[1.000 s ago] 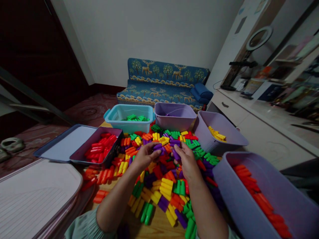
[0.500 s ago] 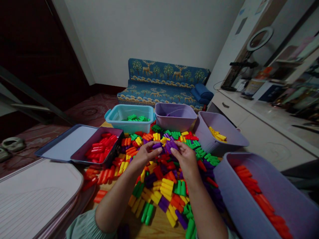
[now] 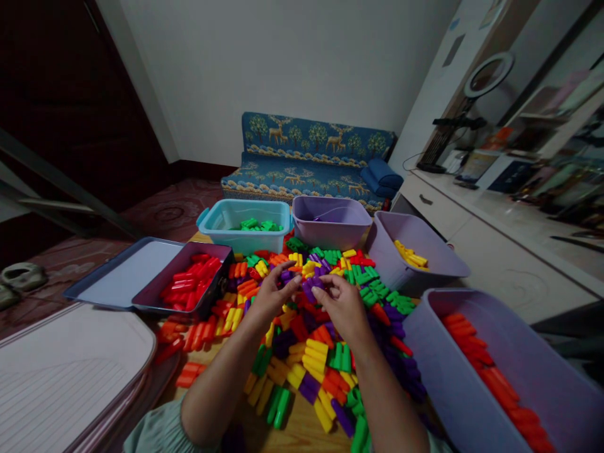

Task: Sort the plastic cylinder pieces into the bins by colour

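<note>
Where bare wooden tabletop point(image 3: 283, 434) showed, it lay nearer the wearer than the fingers, between the forearms. Loose colored blocks point(image 3: 315, 355) lay under and around both hands, so low room was tight; the air above looked open. Beyond the fingertips: turquoise bin point(image 3: 248, 241) ahead-left, purple bin point(image 3: 333, 235) ahead, rims raised. Right of the fingers: lilac bin point(image 3: 401, 277) with yellow pieces, then a closer gray-purple bin point(image 3: 436, 358) with red-orange pieces. Left of them: dark box point(image 3: 165, 267) of red pieces, lid open outward.

Right hand point(image 3: 342, 302) had thumb and fingers pinching a purple block point(image 3: 311, 289), just above the pile. Left hand point(image 3: 274, 296) had thumb and index spread, tips near that block; purple showed between them, couldn't tell if held.
</note>
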A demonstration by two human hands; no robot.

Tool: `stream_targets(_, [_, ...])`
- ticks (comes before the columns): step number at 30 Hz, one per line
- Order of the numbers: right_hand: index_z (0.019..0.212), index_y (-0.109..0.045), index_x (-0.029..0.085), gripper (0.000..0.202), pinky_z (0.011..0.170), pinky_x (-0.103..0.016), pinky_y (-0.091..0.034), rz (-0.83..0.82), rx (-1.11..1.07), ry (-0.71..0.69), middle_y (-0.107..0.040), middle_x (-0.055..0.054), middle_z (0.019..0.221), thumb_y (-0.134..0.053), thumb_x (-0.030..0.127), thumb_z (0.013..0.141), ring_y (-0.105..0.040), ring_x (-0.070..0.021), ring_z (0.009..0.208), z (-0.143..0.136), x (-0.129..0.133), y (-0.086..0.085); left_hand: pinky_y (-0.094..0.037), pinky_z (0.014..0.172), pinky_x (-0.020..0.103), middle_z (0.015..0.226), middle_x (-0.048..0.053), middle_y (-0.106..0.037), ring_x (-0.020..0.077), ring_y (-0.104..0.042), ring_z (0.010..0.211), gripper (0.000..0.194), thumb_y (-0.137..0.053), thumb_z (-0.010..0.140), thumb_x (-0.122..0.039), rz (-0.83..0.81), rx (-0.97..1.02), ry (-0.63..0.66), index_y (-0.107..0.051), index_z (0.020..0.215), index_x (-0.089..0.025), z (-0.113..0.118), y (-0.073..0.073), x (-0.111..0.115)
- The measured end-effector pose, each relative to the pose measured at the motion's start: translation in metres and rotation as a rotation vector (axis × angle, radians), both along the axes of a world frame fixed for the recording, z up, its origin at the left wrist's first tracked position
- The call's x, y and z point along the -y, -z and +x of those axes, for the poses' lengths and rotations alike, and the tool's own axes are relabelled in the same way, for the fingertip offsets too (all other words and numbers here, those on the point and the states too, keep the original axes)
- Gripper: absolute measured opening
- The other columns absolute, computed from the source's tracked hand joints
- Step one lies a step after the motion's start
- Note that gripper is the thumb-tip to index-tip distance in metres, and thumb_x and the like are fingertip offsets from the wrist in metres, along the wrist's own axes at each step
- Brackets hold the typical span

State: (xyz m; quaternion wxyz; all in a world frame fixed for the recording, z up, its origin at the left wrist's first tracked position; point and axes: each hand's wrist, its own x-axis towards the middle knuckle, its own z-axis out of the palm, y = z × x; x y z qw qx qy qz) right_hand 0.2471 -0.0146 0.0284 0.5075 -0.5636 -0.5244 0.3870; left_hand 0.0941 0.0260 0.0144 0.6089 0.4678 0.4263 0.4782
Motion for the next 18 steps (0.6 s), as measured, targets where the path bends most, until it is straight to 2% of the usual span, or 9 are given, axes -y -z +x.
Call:
stream_targets(2, [0.098, -0.059, 0.02, 0.03, 0.05, -0.026, -0.052, -0.027, -0.087, -0.014, -0.066, -0.001, 0.077, -0.064, 0.031, 0.071, -0.065, -0.0168, 0.063, -0.003, -0.002, 0.002, -0.051, 0.069, 0.026, 0.113, 0.009, -0.061, 0.0155, -0.062, 0.084, 0.067, -0.073, 0.069, -0.046, -0.031, 0.07, 0.049, -0.051, 0.128, -0.022, 0.001, -0.002, 0.003])
stream_targets(4, [0.108, -0.055, 0.02, 0.041, 0.049, -0.026, -0.053, -0.048, -0.15, -0.027, -0.064, 0.0, 0.078, -0.064, 0.029, 0.069, -0.066, -0.0169, 0.064, -0.004, -0.003, 0.007, -0.051, 0.077, 0.029, 0.121, 0.01, -0.059, 0.0169, -0.062, 0.092, 0.062, -0.069, 0.074, -0.04, -0.05, 0.14, 0.12, -0.049, 0.131, -0.023, 0.001, -0.003, 0.006])
stream_targets(6, [0.114, -0.054, 0.019, 0.048, 0.049, -0.025, -0.054, -0.072, -0.184, -0.056, -0.064, 0.001, 0.077, -0.065, 0.027, 0.068, -0.065, -0.0163, 0.064, -0.004, -0.005, 0.011, -0.05, 0.079, 0.03, 0.119, 0.011, -0.06, 0.0184, -0.062, 0.094, 0.058, -0.067, 0.075, -0.032, -0.066, 0.201, 0.179, -0.05, 0.129, -0.022, 0.001, -0.002, 0.006])
stream_targets(9, [0.116, -0.056, 0.02, 0.05, 0.047, -0.024, -0.053, -0.109, -0.238, -0.086, -0.063, 0.002, 0.074, -0.067, 0.027, 0.068, -0.063, -0.0135, 0.058, -0.004, -0.004, 0.015, -0.05, 0.078, 0.029, 0.115, 0.012, -0.063, 0.0201, -0.064, 0.094, 0.056, -0.068, 0.071, -0.024, -0.085, 0.261, 0.187, -0.054, 0.125, -0.018, 0.001, 0.002, 0.003])
stream_targets(14, [0.11, -0.061, 0.019, 0.045, 0.045, -0.024, -0.054, -0.117, -0.304, -0.063, -0.069, -0.003, 0.084, -0.07, 0.032, 0.068, -0.066, -0.0156, 0.063, -0.005, -0.003, 0.013, -0.051, 0.078, 0.029, 0.111, 0.013, -0.067, 0.0194, -0.066, 0.089, 0.055, -0.075, 0.068, -0.029, -0.12, 0.282, 0.153, -0.057, 0.118, -0.016, 0.003, 0.001, 0.002])
stream_targets(18, [0.103, -0.063, 0.017, 0.043, 0.045, -0.024, -0.054, -0.12, -0.337, -0.039, -0.069, -0.003, 0.081, -0.074, 0.036, 0.065, -0.064, -0.0141, 0.058, -0.003, -0.005, 0.012, -0.052, 0.076, 0.029, 0.103, 0.009, -0.07, 0.0179, -0.067, 0.082, 0.059, -0.084, 0.058, -0.031, -0.134, 0.258, 0.169, -0.062, 0.11, -0.014, 0.004, -0.004, 0.003])
